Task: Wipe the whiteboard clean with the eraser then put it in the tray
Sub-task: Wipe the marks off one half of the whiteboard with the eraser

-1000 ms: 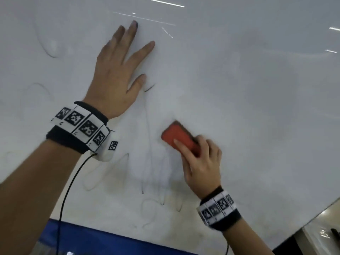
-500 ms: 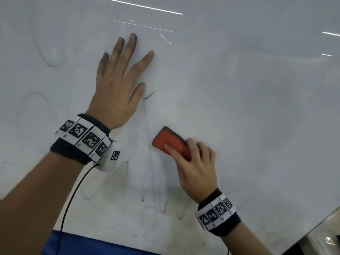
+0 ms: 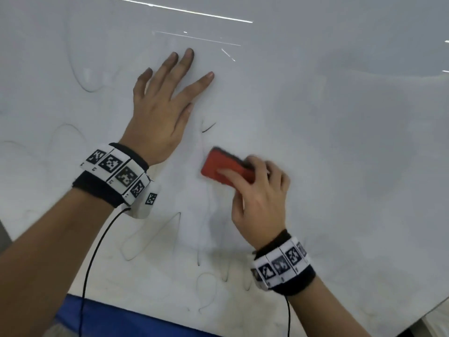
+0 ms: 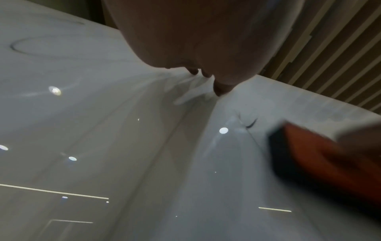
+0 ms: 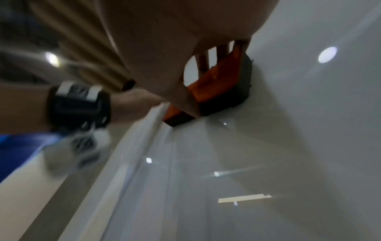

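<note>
The whiteboard (image 3: 340,142) fills the head view, with faint black marker loops at the left and along the bottom. My right hand (image 3: 257,195) grips an orange eraser (image 3: 218,166) with a dark felt face and presses it flat on the board. In the right wrist view the eraser (image 5: 222,81) sits under my curled fingers. My left hand (image 3: 162,110) lies flat on the board up and left of the eraser, fingers spread. A short dark stroke (image 3: 208,127) lies between thumb and eraser. The left wrist view shows the eraser (image 4: 321,163) blurred at right. No tray is in view.
A blue strip (image 3: 116,319) runs under the board's lower edge. A black cable (image 3: 97,251) hangs from my left wristband. A slatted wooden wall (image 4: 340,57) stands beyond the board's far edge. Ceiling lights reflect on the glossy surface.
My right hand has slid the eraser left and slightly up across the board, closer to my left hand. My left hand has stayed flat on the board.
</note>
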### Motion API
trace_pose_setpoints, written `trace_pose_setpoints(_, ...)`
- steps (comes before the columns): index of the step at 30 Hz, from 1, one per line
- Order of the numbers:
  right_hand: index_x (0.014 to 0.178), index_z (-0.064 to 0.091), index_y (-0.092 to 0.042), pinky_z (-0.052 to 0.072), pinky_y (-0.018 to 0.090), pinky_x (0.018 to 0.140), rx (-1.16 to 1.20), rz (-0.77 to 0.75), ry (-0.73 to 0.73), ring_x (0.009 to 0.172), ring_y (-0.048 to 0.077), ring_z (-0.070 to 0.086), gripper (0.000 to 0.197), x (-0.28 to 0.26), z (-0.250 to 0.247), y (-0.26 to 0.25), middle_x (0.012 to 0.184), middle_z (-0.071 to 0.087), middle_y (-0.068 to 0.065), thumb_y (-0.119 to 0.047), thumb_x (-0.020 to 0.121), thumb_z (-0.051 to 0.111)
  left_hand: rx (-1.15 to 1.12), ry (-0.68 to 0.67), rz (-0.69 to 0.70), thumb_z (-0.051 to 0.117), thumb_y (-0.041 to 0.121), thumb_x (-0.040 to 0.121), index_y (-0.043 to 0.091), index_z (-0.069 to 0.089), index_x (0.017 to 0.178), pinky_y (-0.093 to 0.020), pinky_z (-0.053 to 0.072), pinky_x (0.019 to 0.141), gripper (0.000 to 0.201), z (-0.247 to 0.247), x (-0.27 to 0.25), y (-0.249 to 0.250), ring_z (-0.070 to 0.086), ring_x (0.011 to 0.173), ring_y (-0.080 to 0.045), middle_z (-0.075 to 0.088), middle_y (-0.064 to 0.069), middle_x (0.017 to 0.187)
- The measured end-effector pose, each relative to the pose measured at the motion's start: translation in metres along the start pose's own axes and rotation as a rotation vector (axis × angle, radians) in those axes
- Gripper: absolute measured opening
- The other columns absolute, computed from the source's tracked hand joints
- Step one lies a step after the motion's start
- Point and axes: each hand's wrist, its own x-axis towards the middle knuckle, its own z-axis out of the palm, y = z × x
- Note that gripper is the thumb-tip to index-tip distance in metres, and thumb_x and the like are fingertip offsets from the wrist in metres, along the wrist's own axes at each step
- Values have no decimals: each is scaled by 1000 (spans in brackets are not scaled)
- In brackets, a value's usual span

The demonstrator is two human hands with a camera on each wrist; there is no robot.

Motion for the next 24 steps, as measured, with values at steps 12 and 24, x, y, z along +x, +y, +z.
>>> trace_pose_setpoints(12,127,67,-35,37,51,97,-33,-118,-72,113,34,49,63,-4,21,-25,134,58,9,-5,72,67,-104,-14,26,40,0,98,25,33,159,-49,13,122,66,-14,-1,-19,20,157,-15,23,3,170)
trace_pose_setpoints(24,129,67,-35,38,46,91,-37,-51,54,110,34,47,59,15,22,-28,135,58,11,-6,78,67,-160,57,-5,40,2,101,24,34,159,-45,14,120,62,-5,-2,-13,18,158,-13,23,1,170)
